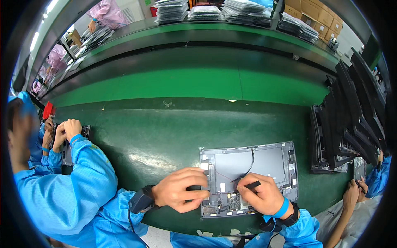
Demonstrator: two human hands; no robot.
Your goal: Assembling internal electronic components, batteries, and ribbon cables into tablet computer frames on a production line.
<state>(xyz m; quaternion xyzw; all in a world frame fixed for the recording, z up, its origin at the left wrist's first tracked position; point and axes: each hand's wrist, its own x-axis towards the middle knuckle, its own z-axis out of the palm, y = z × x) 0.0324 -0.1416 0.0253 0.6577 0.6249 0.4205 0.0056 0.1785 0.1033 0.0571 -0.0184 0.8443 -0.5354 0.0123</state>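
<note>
An opened grey device housing (225,211), shaped like a tablet or thin laptop, lies on the green bench in front of me. Its circuit board (233,201) and a loose black cable (252,159) are exposed. At its left edge, my left hand (180,191) is closed on a slim dark tool (194,188), whose tip I cannot make out. Over the board, my right hand (263,195) pinches a black pen-like tool (253,184), its end pointing up to the right. The fingertips hide what it touches, near the black cable's lower end.
A tall leaning stack of black panels (347,111) stands at the right. To my left, a co-worker's hands (68,131) work on another device; another person's hands (355,190) are at far right. A raised shelf (198,31) bearing stacked flat packages (171,10) spans the back.
</note>
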